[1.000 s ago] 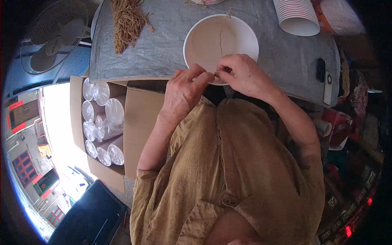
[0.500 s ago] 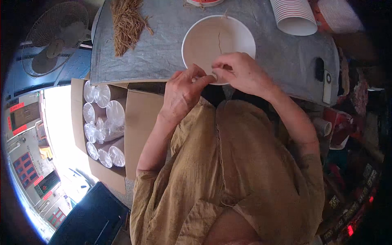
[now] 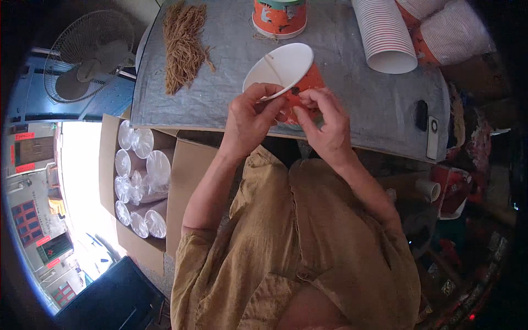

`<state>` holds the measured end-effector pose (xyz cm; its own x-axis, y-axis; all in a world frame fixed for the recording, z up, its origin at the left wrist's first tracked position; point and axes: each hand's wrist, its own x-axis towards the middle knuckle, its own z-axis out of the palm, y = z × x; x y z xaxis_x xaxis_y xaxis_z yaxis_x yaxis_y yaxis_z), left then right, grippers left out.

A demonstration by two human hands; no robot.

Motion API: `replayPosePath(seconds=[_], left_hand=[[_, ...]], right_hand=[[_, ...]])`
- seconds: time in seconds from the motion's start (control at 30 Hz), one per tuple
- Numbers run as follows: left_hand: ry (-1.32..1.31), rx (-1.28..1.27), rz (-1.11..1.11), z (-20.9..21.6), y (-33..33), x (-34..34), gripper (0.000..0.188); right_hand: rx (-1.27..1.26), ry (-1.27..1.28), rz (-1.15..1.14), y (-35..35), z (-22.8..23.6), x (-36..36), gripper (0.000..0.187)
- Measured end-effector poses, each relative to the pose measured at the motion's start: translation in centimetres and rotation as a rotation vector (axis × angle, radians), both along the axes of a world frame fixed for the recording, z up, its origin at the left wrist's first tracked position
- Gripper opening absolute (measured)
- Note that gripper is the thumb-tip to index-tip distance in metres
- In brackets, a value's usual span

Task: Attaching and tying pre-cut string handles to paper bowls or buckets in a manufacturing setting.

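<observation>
A paper bucket [image 3: 312, 81], white inside and orange-printed outside, tilts at the table's near edge with its mouth turned to the left. A thin brown cord [image 3: 273, 67] runs inside it and pokes over the far rim. My left hand [image 3: 245, 122] is closed on the bucket's near rim, thumb outside and fingers curled at the edge. My right hand [image 3: 331, 125] is at the printed outer wall just below the rim, thumb and forefinger bent close together. What sits between those fingertips is too small to make out.
A bundle of brown cords [image 3: 184, 49] lies far left on the grey-covered table [image 3: 220, 71]. Another orange bucket [image 3: 279, 19] stands behind. Stacked white buckets [image 3: 388, 41] lie far right, near a black object [image 3: 421, 114]. A carton [image 3: 171, 192] of plastic-wrapped rolls or stacks is at left.
The bucket has tipped from mouth-up to leaning left, so its orange outside shows. My right hand has moved from the near rim to the outer wall. The whole view has shifted slightly.
</observation>
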<state>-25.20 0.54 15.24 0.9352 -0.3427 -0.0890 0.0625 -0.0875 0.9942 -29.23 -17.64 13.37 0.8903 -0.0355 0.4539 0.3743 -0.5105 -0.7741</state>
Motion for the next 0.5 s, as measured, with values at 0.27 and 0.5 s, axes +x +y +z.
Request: replayPosePath(seconds=[0.27,0.5], left_hand=[[0.102,-0.137,-0.085,1.0,-1.3,-0.4,0.025],[0.095,-0.074,-0.09,0.5,-1.9,-0.4,0.026]], right_hand=[[-0.09,-0.155,-0.107,0.0,-0.1,0.4,0.027],[-0.122,-0.205,-0.116,-0.5,-0.2,0.7,0.018]])
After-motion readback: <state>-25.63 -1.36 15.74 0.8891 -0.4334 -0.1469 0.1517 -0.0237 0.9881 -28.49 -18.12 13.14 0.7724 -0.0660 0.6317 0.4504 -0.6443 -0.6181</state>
